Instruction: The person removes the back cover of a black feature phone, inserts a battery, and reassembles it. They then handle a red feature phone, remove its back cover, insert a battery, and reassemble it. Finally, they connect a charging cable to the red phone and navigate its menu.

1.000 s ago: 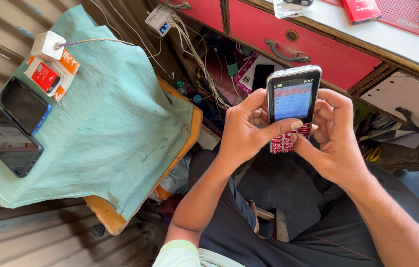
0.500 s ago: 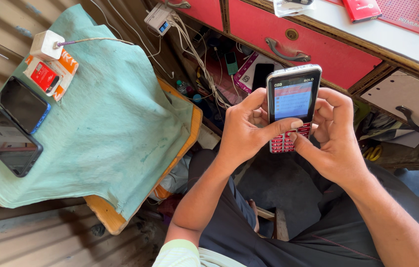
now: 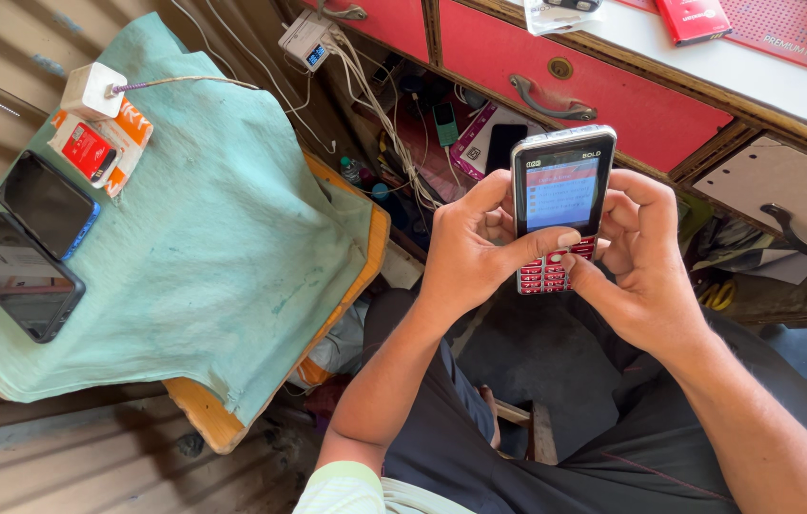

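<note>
Two hands grasp a keypad phone point(image 3: 560, 205) upright above the lap: left hand point(image 3: 473, 249) and right hand point(image 3: 646, 266) wrap its sides, thumbs on the red keys; steady pressing suits best. Beside it, a cloth-covered stool point(image 3: 204, 266) carries two smartphones point(image 3: 32, 243).

One view only, head-worn: we look steeply down and close onto our hands, left hand point(image 3: 465, 252) and right hand point(image 3: 646, 271), over our lap; stool point(image 3: 223, 419) at frame left, red drawers point(image 3: 613, 71) along the top.
</note>
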Available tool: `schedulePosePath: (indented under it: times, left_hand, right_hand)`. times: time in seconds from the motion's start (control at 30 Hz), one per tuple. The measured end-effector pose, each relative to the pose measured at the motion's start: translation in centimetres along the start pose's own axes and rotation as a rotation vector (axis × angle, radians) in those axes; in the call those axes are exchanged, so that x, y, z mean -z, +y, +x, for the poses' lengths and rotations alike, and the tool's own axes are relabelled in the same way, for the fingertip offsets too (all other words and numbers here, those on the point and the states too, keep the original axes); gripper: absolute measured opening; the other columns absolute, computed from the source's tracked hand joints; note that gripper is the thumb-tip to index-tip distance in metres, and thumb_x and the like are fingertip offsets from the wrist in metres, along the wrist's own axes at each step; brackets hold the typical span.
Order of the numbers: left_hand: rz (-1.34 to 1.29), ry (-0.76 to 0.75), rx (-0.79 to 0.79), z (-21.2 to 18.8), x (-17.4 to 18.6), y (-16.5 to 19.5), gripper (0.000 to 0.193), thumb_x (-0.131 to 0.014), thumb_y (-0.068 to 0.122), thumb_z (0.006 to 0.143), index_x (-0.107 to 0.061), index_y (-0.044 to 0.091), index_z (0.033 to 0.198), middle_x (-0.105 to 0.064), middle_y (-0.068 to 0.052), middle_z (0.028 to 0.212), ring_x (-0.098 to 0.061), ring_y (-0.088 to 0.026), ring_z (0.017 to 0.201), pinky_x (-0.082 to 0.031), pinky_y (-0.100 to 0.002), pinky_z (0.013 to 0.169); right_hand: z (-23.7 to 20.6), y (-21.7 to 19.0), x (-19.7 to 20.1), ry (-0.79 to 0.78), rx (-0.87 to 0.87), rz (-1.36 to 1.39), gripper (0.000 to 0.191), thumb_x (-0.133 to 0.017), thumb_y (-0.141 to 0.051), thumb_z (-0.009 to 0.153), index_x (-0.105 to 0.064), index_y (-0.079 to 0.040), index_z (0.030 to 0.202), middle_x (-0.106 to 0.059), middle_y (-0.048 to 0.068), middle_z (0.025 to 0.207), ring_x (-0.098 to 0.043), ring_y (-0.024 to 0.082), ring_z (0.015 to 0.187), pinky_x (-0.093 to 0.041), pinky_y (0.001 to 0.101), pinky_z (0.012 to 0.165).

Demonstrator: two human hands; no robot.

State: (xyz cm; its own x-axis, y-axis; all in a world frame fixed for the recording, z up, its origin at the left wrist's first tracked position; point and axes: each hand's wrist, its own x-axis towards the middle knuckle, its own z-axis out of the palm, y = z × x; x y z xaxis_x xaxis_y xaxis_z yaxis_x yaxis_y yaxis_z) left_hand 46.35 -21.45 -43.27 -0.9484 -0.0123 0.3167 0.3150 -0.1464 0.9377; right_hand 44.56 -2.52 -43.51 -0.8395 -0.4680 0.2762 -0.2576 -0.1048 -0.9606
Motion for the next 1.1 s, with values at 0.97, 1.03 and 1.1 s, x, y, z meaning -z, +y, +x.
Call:
schedulePosePath:
  times: [0.97, 1.03, 1.1]
  left_hand:
    - [0.022, 0.024, 0.006, 0.04, 0.14, -0.23, 0.04, -0.086, 0.009, 0.088, -0.068, 0.0, 0.123, -0.077, -0.007, 0.106, -0.075, -0.009, 0.093, -0.064, -0.026, 0.083]
    - [0.047, 0.031, 0.006, 0.08, 0.21, -0.23, 0.04, -0.086, 0.01, 0.087, -0.069, 0.0, 0.122, -0.077, -0.007, 0.104, -0.075, -0.008, 0.091, -0.064, -0.026, 0.081]
    - [0.057, 0.037, 0.009, 0.15, 0.27, -0.2, 0.041, -0.087, 0.011, 0.086, -0.069, 0.0, 0.121, -0.077, -0.007, 0.103, -0.075, -0.008, 0.09, -0.064, -0.026, 0.08]
  right_hand:
    - [0.31, -0.08, 0.05, -0.027, 0.006, 0.016, 0.069, -0.053, 0.016, 0.091, -0.025, -0.009, 0.149, -0.052, 0.013, 0.138, -0.055, 0.02, 0.134, -0.052, 0.0353, 0.102]
    - [0.34, -0.04, 0.18, -0.048, 0.018, 0.026, 0.07, -0.053, 0.016, 0.091, -0.025, -0.009, 0.15, -0.052, 0.013, 0.138, -0.054, 0.02, 0.134, -0.053, 0.0368, 0.103]
    - [0.39, 0.01, 0.26, -0.045, 0.006, 0.023, 0.07, -0.053, 0.016, 0.091, -0.025, -0.009, 0.15, -0.052, 0.013, 0.138, -0.054, 0.02, 0.134, -0.052, 0.0371, 0.102]
